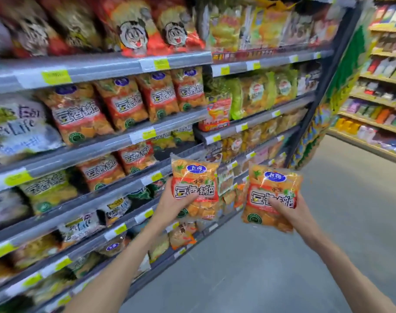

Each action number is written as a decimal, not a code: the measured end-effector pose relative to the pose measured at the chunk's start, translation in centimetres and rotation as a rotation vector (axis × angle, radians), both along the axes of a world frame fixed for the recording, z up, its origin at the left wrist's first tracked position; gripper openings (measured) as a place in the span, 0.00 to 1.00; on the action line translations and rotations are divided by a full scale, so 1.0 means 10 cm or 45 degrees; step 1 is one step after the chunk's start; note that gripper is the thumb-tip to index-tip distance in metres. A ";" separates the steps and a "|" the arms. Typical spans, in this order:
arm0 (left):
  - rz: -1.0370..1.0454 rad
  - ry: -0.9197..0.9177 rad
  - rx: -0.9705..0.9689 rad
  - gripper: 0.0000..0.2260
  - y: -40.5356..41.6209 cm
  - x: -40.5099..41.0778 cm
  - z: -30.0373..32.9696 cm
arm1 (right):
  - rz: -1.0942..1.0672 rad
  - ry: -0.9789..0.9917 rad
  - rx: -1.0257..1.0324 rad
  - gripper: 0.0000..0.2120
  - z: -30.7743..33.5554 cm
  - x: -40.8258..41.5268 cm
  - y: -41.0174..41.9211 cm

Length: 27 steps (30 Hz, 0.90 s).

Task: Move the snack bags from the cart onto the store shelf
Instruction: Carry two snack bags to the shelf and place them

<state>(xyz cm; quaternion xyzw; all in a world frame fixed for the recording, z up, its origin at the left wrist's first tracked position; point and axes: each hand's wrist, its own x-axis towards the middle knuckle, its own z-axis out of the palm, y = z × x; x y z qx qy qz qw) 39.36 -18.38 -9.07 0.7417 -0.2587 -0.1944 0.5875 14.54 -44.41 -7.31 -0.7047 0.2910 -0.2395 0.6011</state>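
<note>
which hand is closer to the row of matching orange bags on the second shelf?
Left. The left hand with its bag is below and right of that row; the right hand is farther right, over the aisle.

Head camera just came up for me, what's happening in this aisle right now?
A person is restocking snacks. The left hand holds one orange plastic snack bag with a blue oval logo, and the right hand holds a matching second orange bag. Both bags are in the air in front of the grey metal store shelf, where identical bags already stand. Neither is placed yet. No cart is visible.
</note>
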 end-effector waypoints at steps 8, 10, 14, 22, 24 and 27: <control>0.286 0.056 0.054 0.38 -0.07 0.60 -0.15 | 0.252 0.052 0.014 0.24 -0.20 1.34 -0.58; 0.314 0.064 0.076 0.36 -0.14 0.72 -0.18 | 0.326 0.065 0.019 0.26 -0.26 1.59 -0.70; 0.398 0.070 0.116 0.35 -0.31 0.95 -0.29 | 0.396 0.083 0.050 0.33 -0.34 2.01 -0.95; 0.585 0.112 0.172 0.41 -0.87 1.31 -0.33 | 0.597 0.117 0.076 0.31 -0.38 2.66 -1.58; 0.674 0.100 0.181 0.36 -1.02 1.42 -0.33 | 0.648 0.128 0.089 0.35 -0.40 2.81 -1.80; 0.786 0.146 0.172 0.44 -1.24 1.61 -0.32 | 0.715 0.184 0.057 0.34 -0.49 3.02 -2.10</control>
